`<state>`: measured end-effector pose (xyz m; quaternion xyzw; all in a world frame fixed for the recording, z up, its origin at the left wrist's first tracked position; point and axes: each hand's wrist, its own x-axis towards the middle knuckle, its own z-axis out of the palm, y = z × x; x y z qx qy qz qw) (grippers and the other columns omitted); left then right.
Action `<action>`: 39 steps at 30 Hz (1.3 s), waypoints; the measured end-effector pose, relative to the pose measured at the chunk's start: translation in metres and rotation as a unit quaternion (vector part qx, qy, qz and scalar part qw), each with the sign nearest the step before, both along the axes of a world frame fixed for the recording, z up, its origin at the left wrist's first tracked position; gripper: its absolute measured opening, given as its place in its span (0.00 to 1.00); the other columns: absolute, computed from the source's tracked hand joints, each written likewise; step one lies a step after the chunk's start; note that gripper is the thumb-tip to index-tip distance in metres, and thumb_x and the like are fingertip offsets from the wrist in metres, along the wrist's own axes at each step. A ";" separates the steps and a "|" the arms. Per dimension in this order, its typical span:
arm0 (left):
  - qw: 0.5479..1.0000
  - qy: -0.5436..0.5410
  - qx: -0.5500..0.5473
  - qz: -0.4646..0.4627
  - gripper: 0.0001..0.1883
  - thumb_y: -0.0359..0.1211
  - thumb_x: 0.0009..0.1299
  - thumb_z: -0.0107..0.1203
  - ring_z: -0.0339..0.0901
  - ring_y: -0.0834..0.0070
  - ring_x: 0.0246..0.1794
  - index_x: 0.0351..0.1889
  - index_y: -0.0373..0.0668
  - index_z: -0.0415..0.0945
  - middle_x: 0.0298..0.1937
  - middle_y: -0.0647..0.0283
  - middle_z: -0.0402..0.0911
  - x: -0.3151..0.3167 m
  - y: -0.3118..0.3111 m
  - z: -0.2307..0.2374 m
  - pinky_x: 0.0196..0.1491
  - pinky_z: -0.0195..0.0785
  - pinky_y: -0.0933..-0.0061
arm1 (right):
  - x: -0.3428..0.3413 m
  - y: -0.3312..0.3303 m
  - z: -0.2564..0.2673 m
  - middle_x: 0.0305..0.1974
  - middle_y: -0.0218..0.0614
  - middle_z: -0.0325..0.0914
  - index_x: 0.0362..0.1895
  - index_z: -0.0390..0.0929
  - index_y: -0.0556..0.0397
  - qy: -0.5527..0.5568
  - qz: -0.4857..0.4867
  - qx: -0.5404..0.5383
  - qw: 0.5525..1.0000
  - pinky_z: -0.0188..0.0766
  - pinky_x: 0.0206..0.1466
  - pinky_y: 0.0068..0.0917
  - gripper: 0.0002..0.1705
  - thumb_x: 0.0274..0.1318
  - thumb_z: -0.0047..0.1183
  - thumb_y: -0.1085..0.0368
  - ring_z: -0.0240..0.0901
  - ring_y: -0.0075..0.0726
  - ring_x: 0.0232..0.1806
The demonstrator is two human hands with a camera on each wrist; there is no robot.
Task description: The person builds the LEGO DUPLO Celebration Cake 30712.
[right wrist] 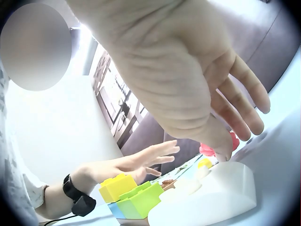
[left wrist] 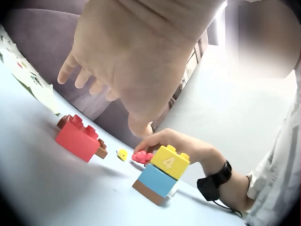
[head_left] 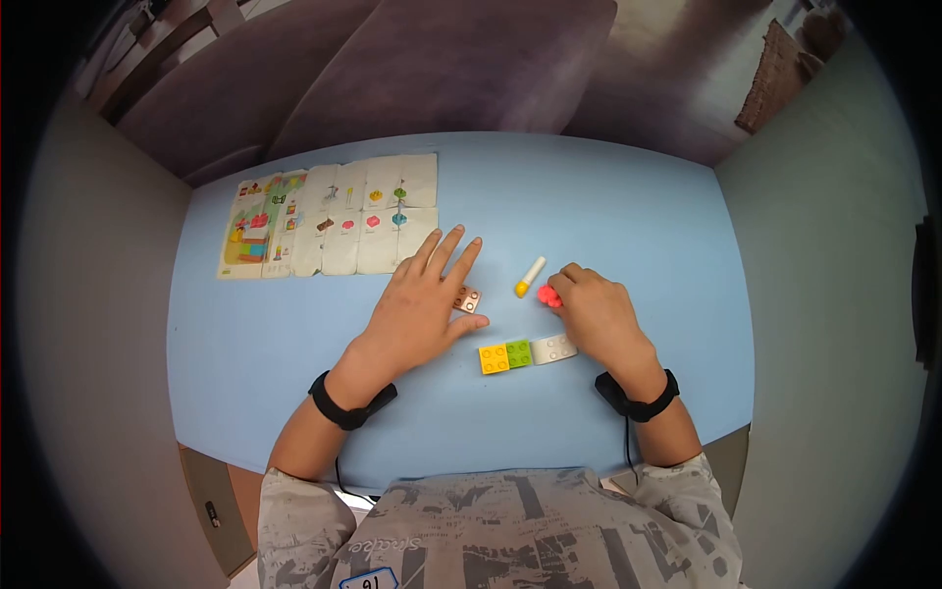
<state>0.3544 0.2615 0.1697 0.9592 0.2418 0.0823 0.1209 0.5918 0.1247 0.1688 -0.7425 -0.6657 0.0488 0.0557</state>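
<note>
My right hand (head_left: pixel 601 312) pinches a pink flower-shaped brick (head_left: pixel 550 295) between thumb and fingertips, low over the table. The left hand (head_left: pixel 417 304) is spread with straight fingers above a brown brick (head_left: pixel 468 299), which it partly covers. A red brick (left wrist: pixel 79 138) sits with the brown piece in the left wrist view. Between the hands lies a white stick (head_left: pixel 535 270) with a yellow end (head_left: pixel 522 290). Nearer the body stands a row with a yellow brick (head_left: pixel 494 359) marked 4 on a blue brick (left wrist: pixel 158 180), a green brick (head_left: pixel 518 353) and a white curved brick (head_left: pixel 553 348).
An unfolded instruction sheet (head_left: pixel 334 218) with brick pictures lies at the far left of the blue table (head_left: pixel 589 196). Grey panels (head_left: pixel 824 294) stand along both sides. Each wrist wears a black band (head_left: pixel 345 404) with a cable.
</note>
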 end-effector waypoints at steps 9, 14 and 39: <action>0.998 0.059 -0.001 -0.018 0.44 0.48 0.72 0.67 0.59 0.54 0.82 0.83 0.48 0.60 0.84 0.54 0.60 0.000 -0.001 -0.022 0.80 0.59 0.54 | 0.002 -0.006 -0.006 0.38 0.39 0.80 0.36 0.80 0.55 0.001 0.019 0.034 0.999 0.81 0.36 0.39 0.07 0.53 0.63 0.76 0.82 0.43 0.41; 0.998 0.059 0.008 -0.014 0.41 0.46 0.69 0.70 0.66 0.58 0.76 0.78 0.46 0.68 0.80 0.55 0.65 -0.016 -0.005 -0.009 0.73 0.67 0.57 | 0.004 -0.008 -0.007 0.37 0.39 0.80 0.35 0.80 0.55 0.005 0.023 0.044 0.999 0.80 0.36 0.39 0.06 0.54 0.64 0.75 0.81 0.44 0.40; 0.999 -0.033 -0.013 0.025 0.15 0.31 0.70 0.65 0.83 0.59 0.50 0.54 0.40 0.81 0.51 0.57 0.82 -0.018 -0.011 -0.020 0.50 0.81 0.60 | 0.004 -0.001 0.019 0.41 0.42 0.84 0.52 0.85 0.56 0.246 -0.006 0.054 0.968 0.79 0.43 0.38 0.15 0.64 0.67 0.62 0.84 0.42 0.40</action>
